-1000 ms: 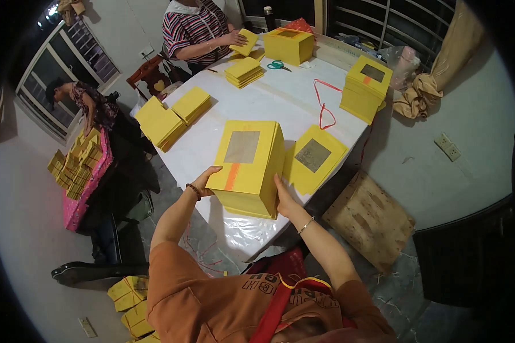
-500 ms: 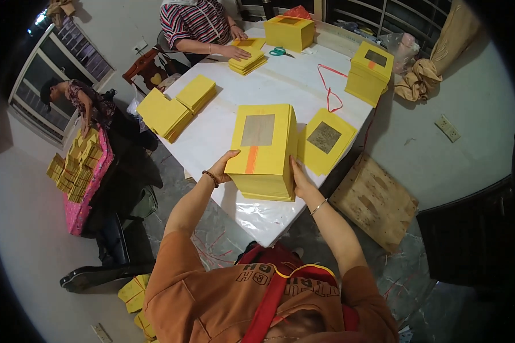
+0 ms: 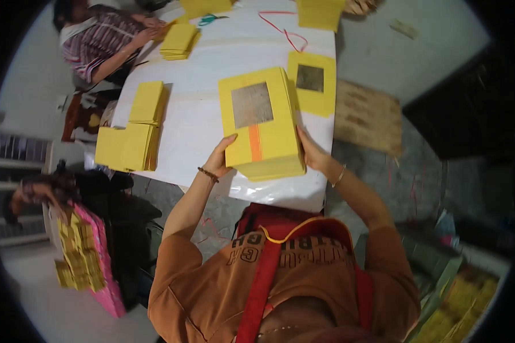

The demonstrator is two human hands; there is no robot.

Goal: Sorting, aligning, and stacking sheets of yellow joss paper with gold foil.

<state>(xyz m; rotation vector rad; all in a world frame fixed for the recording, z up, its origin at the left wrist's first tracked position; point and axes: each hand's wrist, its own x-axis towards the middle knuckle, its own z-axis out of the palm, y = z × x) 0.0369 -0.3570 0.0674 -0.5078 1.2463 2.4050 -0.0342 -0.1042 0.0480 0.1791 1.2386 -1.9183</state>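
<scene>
A thick stack of yellow paper sheets is between my hands, over the near part of the white table. Its top sheet bears a grey, dull metallic rectangle and an orange strip below it. My left hand grips the stack's left side, thumb on the top edge. At the opposite side my right hand presses with its fingers along the edge. Whether the stack rests on the table or is slightly raised, I cannot tell. Just beyond it to the right lies a flatter yellow pile with a similar grey rectangle.
More yellow stacks lie at the table's left. A co-worker handles yellow paper at the far left, near green scissors. Red string lies farther back. Another person bends over yellow bundles on a pink surface. A wooden board is right of the table.
My view has turned to the right, so the table and room appear rotated. Both hands still hold the stack. The co-worker's hands have come together off the small pile.
</scene>
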